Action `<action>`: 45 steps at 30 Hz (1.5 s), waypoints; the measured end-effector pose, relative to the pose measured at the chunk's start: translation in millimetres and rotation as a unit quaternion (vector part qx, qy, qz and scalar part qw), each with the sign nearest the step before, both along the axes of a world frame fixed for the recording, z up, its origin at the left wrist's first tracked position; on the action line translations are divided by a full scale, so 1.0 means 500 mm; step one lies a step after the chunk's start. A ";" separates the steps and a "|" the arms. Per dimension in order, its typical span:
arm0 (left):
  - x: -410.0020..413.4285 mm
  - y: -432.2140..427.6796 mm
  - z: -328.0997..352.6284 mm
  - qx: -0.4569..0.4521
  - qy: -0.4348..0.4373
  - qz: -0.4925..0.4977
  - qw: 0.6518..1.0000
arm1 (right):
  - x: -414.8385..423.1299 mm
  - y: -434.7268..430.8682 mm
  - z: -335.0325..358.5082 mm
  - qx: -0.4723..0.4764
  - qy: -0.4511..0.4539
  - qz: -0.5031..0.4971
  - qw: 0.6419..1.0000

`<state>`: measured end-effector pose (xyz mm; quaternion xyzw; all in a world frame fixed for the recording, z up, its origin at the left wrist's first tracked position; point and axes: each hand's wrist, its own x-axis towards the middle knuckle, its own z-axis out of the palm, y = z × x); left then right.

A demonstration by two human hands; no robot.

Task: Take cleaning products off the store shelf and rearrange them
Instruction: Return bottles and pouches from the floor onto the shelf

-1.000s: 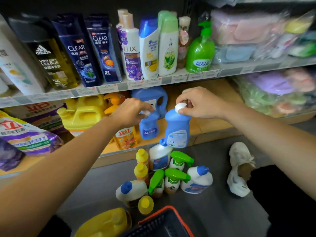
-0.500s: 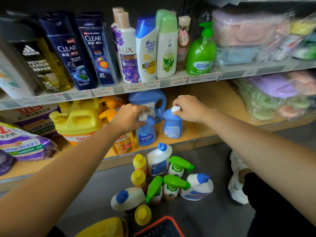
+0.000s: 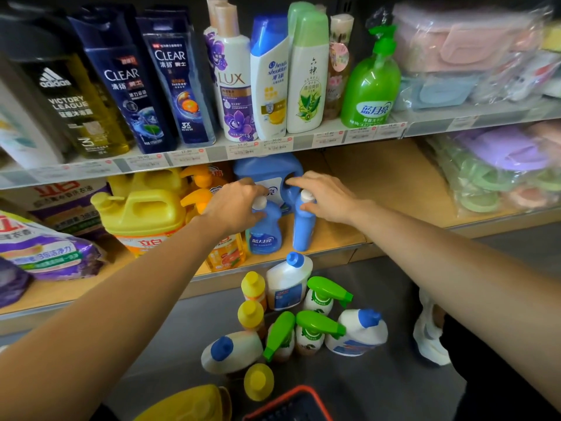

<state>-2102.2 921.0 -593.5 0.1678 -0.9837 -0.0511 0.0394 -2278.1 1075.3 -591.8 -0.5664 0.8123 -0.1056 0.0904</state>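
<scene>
Two small blue bottles with white caps stand side by side on the lower wooden shelf [image 3: 403, 189]. My left hand [image 3: 233, 205] grips the neck of the left blue bottle [image 3: 264, 235]. My right hand [image 3: 324, 196] pinches the cap end of the right blue bottle [image 3: 303, 229], which has its narrow side toward me. A large blue detergent jug [image 3: 270, 171] stands right behind them. On the floor below lies a cluster of several white, yellow-capped and green-trigger bottles [image 3: 291, 317].
A yellow jug [image 3: 142, 214] and orange bottles [image 3: 224, 253] stand left of the blue bottles. Shampoo bottles [image 3: 236, 86] and a green pump bottle [image 3: 370, 83] fill the upper shelf. An orange-rimmed basket [image 3: 291, 402] sits at the bottom edge. A white shoe [image 3: 428, 338] is at right.
The right blue bottle went from held above the shelf edge to standing on the shelf beside the left one. Both hands moved deeper toward the big jug, still on the caps.
</scene>
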 end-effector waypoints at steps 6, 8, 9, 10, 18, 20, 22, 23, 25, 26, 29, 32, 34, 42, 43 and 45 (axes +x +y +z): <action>-0.009 -0.005 -0.003 -0.018 -0.032 0.015 0.999 | -0.032 -0.018 0.018 0.074 -0.002 0.009 0.997; -0.009 -0.004 -0.004 -0.028 -0.034 0.017 0.999 | -0.025 -0.021 0.016 0.060 0.006 0.010 0.998; -0.009 -0.003 -0.005 -0.034 -0.035 0.017 0.999 | -0.019 -0.023 0.013 0.051 0.007 0.008 0.999; -0.008 -0.002 -0.006 -0.043 -0.037 0.015 0.998 | -0.014 -0.026 0.009 0.041 0.007 0.005 0.999; 0.045 0.052 0.001 -0.143 0.062 -0.126 0.980 | 0.009 -0.019 -0.014 -0.053 -0.012 -0.045 0.998; 0.073 0.066 -0.011 -0.125 0.099 -0.199 0.967 | 0.014 0.001 -0.025 -0.104 -0.043 -0.070 0.991; 0.099 0.076 -0.034 -0.070 0.055 -0.227 0.970 | 0.026 0.028 -0.037 -0.173 -0.054 -0.087 0.979; 0.111 0.078 -0.048 -0.041 0.008 -0.218 0.975 | 0.035 0.040 -0.043 -0.200 -0.053 -0.089 0.974; 0.129 0.074 -0.081 -0.002 -0.083 -0.194 0.977 | 0.058 0.059 -0.057 -0.213 -0.068 -0.079 0.972; 0.137 0.072 -0.095 0.015 -0.120 -0.191 0.974 | 0.069 0.064 -0.064 -0.197 -0.093 -0.061 0.974; 0.158 0.068 -0.130 0.058 -0.187 -0.195 0.961 | 0.102 0.074 -0.091 -0.058 -0.132 0.012 0.989; 0.169 0.066 -0.149 0.095 -0.188 -0.180 0.961 | 0.135 0.077 -0.121 0.074 -0.080 0.070 0.992; 0.172 0.059 -0.157 0.113 -0.164 -0.167 0.966 | 0.157 0.078 -0.138 0.090 -0.044 0.086 0.991; 0.219 0.010 -0.186 0.088 -0.175 -0.107 0.975 | 0.171 0.066 -0.159 0.077 0.020 0.092 0.993; 0.226 0.007 -0.187 0.094 -0.166 -0.096 0.977 | 0.175 0.064 -0.159 0.071 0.024 0.103 0.992; 0.241 0.002 -0.186 0.105 -0.150 -0.077 0.980 | 0.194 0.055 -0.162 0.075 0.040 0.142 0.986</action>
